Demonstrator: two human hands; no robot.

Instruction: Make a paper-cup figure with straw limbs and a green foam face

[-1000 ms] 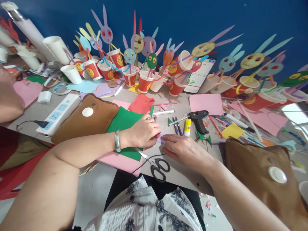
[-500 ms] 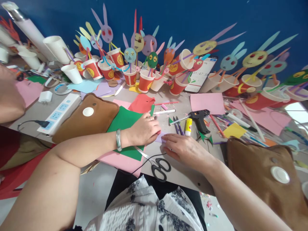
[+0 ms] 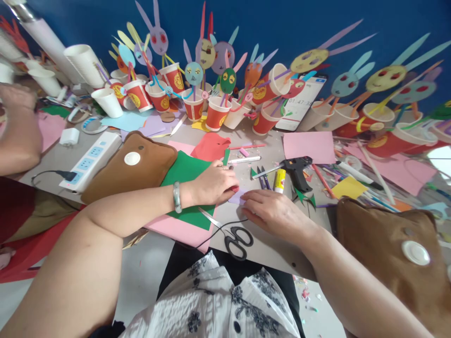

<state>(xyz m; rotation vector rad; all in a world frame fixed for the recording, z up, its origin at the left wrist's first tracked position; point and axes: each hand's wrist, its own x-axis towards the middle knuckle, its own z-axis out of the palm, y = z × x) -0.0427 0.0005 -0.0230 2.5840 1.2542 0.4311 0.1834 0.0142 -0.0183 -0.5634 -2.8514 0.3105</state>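
A small piece of purple paper (image 3: 237, 196) lies on the table between my hands. My left hand (image 3: 216, 183) is closed at its left edge, fingers curled down, with a small red spot at the fingertips that I cannot make out. On its right edge my right hand (image 3: 273, 209) presses with fingers bent together, the thumb mostly hidden. Green paper (image 3: 190, 173) lies under my left wrist, over pink paper (image 3: 176, 230). Black-handled scissors (image 3: 238, 242) rest just below my hands, a thin black cable crossing them. Beyond my right hand are a glue stick (image 3: 279, 181) and thread snips (image 3: 263, 178).
A black glue gun (image 3: 298, 171) lies to the right. Paper cups (image 3: 217, 112) with paper rabbit figures line the wall, a phone (image 3: 301, 103) among them. Brown cushions (image 3: 130, 162) lie on both sides, a power strip (image 3: 91, 159) far left. Another person's arm (image 3: 21, 126) is at left.
The whole view has shifted slightly. Both hands stay at the purple paper, the right a little farther from the left, so more of the paper shows between them.
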